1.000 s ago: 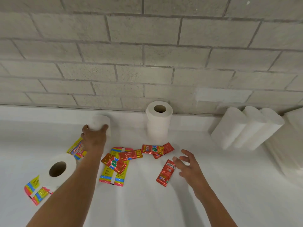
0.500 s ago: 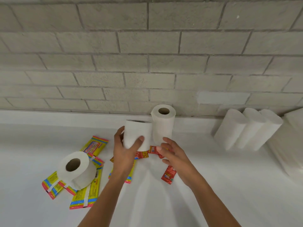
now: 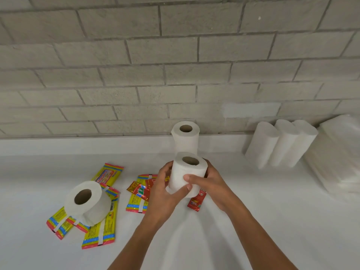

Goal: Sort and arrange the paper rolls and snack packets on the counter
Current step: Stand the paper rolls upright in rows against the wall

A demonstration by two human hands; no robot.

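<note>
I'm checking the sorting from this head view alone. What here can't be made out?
- Packets behind the held roll: both hands, left hand and right hand, cover them, so no count.
- Yellow packets under the lying roll: partly hidden by it.
- White stack at right: cut off by the frame edge.
- Print on the red packet: too small to read.

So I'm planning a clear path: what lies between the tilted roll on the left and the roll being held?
In the head view, yellow packets and red sachets lie between tilted roll and held roll.
</note>
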